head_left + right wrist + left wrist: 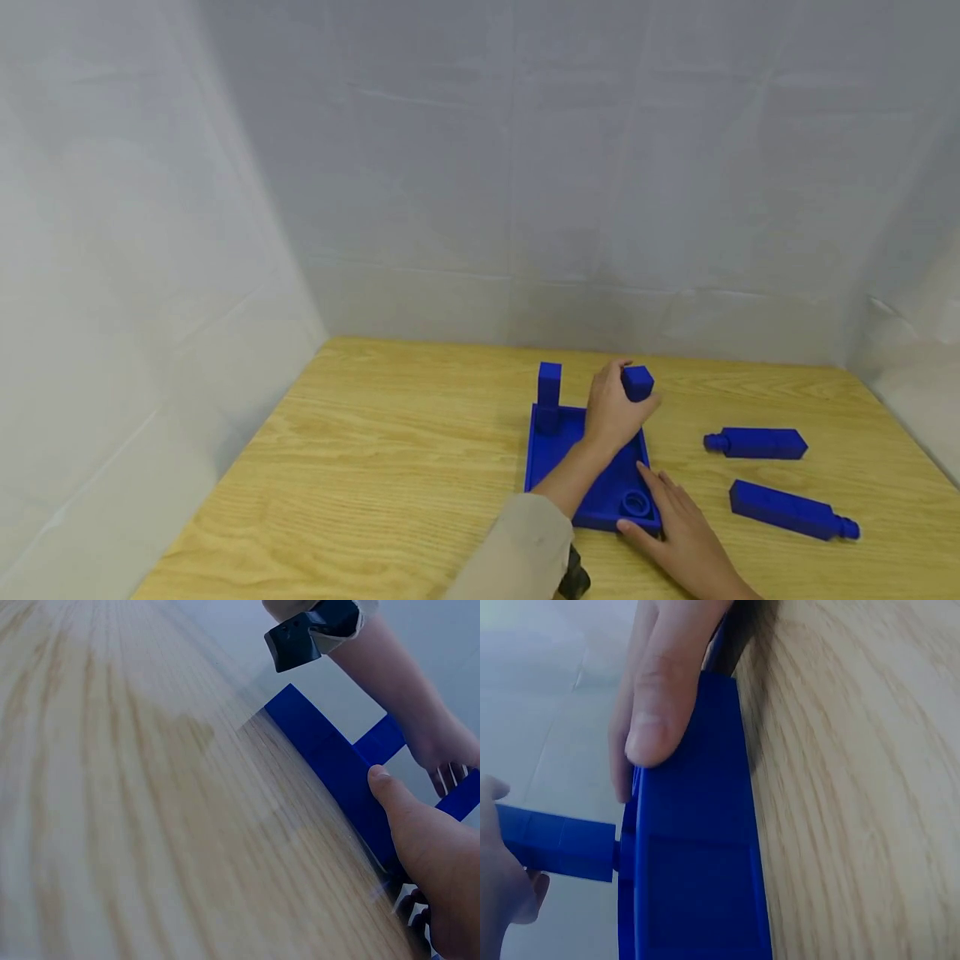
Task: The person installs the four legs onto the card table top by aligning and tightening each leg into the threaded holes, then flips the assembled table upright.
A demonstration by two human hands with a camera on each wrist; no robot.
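Head view: we had our left hand (611, 412) gripping a blue plastic peg (637, 382), right hand (678, 529) flat-fingered against the blue plastic tray (551, 454).

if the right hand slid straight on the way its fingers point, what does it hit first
The right hand rests at the near right corner of the blue tray, fingers pointing up along its right edge. Going on, it would probably first meet the blue peg that the left hand grips, though depth is unclear.
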